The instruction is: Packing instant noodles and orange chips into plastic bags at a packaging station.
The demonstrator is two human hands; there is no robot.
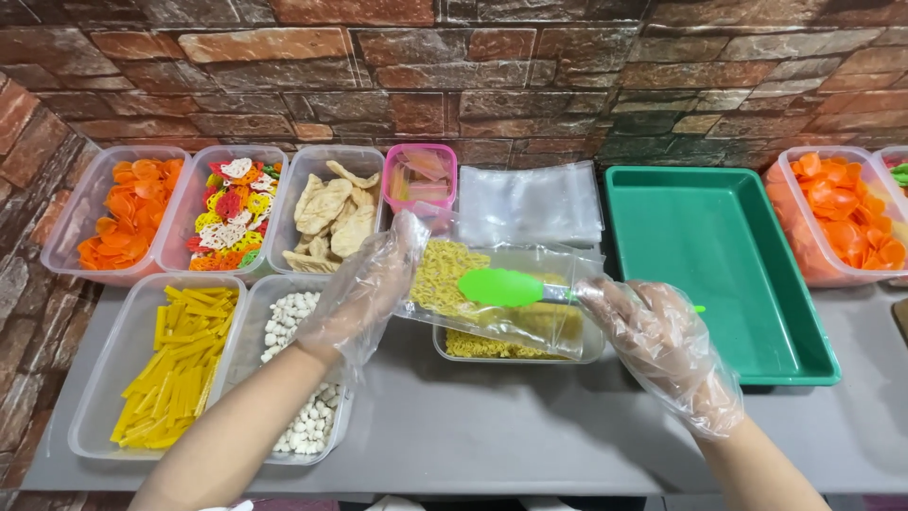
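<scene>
**Gloved hands hold a clear bag and green tongs over a tub of yellow noodles**

A grey tabletop (492,426) runs along a wall of rough red-brown brick (454,57), which wraps round the left side too.

Clear plastic tubs crowd the left half. At the back stand orange round crisps (128,213), multicoloured lattice crackers (230,216), pale beige flat crackers (331,216) and a small pink-rimmed box (420,178). In front lie yellow stick-shaped pieces (175,364) and small white pellets (298,378). A stack of clear bags (534,201) lies behind the middle, a green rectangular tray (719,255) sits to the right, and a further tub of orange crisps (842,218) stands at the far right edge.

Both hands wear thin, crinkled, see-through gloves. The left hand (374,284) pinches the edge of a clear plastic bag (501,293), its grip closed on the film, holding it up just above the tub of curly yellow noodles (473,345). The right hand (657,345) is closed around the handle of green plastic tongs (501,287), whose smooth spoon-shaped tip lies at the bag, with yellow noodles showing through the film.
</scene>
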